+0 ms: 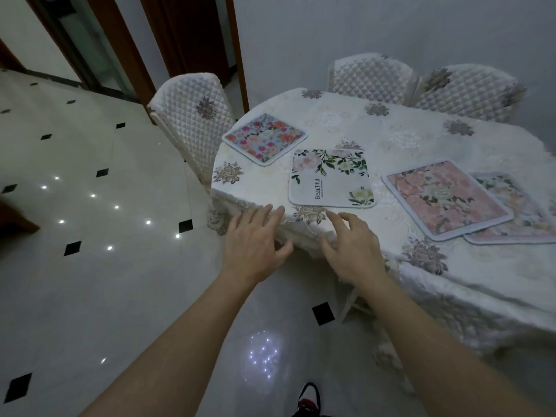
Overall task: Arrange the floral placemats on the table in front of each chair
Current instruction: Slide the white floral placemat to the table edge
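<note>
Hands at the near rim of the worktop [400, 139]: the left hand [255, 239] and the right hand [350, 245] are reaching forward palm-down, fingers spread and relaxed, holding nothing. The left fingertips are touching the tablecloth [451, 311] where it is folding over the edge; whether the right fingertips are touching it or hovering just above cannot be told. The white placemat [329, 177], lettered "Beautiful", is lying flat just beyond both hands, roughly square to the near edge. The multicoloured placemat [264, 138] is lying near it at an angle, in front of the quilted chair [192, 124] at the left end. The pink placemat [445, 197] is lying further right, overlapping the fourth placemat [517, 212], which is showing only in part. The far chairs [370, 76] are standing with no placemat before them. The step in hand is probably the placing of the white placemat, with the overlapped pair waiting for their places. Good practice is pinching the placemat by two corners and lifting it clear instead of dragging it, since a slide is likely to ruck the loose embroidered cloth. Each placemat is best set down with one edge parallel to the worktop rim and centred on its chair, and the pink one is best lifted off before the lower one is moved.
</note>
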Motion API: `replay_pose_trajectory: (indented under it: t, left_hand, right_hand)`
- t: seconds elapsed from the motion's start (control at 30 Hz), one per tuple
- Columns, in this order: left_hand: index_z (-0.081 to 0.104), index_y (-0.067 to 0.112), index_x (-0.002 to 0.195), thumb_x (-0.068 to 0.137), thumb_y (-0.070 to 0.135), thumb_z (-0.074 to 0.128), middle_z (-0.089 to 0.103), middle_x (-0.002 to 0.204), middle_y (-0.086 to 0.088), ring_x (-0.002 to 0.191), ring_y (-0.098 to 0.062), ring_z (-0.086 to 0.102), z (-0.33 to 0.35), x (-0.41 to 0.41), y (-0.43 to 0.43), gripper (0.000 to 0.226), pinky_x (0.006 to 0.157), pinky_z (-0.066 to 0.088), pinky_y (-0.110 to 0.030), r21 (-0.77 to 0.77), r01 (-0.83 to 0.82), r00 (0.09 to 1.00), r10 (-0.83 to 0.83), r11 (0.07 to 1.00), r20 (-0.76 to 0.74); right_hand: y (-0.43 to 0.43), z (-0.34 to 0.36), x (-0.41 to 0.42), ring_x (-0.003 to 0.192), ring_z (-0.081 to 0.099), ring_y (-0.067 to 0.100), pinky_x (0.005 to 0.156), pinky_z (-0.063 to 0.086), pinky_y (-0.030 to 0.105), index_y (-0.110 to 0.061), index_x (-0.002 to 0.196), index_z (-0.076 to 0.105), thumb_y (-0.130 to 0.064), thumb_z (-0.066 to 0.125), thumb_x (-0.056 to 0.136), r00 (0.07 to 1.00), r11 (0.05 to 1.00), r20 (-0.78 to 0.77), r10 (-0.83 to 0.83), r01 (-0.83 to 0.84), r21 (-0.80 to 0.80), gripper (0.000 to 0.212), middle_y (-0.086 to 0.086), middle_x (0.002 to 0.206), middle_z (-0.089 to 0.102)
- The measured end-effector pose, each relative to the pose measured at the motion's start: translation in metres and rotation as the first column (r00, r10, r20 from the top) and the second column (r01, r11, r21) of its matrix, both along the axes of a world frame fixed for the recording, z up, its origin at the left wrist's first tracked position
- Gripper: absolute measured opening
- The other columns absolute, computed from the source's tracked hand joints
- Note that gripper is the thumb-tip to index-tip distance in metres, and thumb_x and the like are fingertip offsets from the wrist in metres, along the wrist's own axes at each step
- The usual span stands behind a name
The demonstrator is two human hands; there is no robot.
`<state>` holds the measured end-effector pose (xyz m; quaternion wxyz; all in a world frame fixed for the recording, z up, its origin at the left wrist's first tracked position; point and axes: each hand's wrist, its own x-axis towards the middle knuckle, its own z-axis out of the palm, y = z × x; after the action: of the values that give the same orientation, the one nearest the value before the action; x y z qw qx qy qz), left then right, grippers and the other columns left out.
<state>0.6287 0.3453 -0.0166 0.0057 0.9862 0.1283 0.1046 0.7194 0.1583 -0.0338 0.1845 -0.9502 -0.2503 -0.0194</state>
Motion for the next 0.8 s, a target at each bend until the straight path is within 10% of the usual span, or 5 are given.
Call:
replay_pose_trajectory:
  t: [0.8]
  left_hand:
    - [0.038,0.028,0.147,0.088,0.064,0.038,0.048,0.148,-0.002,0.135,-0.028,0.044,-0.014,0.278,0.132,0.069,0.111,0.035,-0.049,0.013,0.134,0.990,-0.134,0.991,-0.034]
  right_hand:
    - [0.093,-0.020,0.244,0.130,0.044,0.027,0.103,0.041,0.047,-0.026,0.142,0.043,-0.047,0.049,0.093,0.979,0.979,-0.042,-0.201,0.200,-0.027,0.055,0.008,0.142,0.049]
